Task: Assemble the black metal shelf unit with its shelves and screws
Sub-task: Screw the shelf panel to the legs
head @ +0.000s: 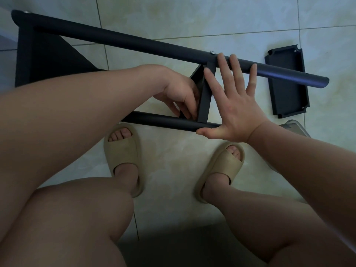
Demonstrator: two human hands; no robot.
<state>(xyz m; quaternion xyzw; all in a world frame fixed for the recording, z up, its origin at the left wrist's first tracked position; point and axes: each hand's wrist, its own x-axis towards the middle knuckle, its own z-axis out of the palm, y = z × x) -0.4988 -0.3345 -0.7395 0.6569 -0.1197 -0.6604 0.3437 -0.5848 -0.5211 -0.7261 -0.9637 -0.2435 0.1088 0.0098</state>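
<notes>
From where I stand I count two long black round metal poles, the upper pole (154, 45) and the lower pole (163, 121). There are three flat black metal shelves: the far-left shelf (38, 54), the middle shelf (204, 97) and the loose shelf (287, 81). Two small silver screw heads show on the upper pole, the middle screw head (212, 53) and the end screw head (27, 12). Two bare hands: left hand (179, 93), right hand (235, 110). Two beige foam sandals: left sandal (123, 157), right sandal (221, 170). One pale grey object (294, 128), mostly hidden.
</notes>
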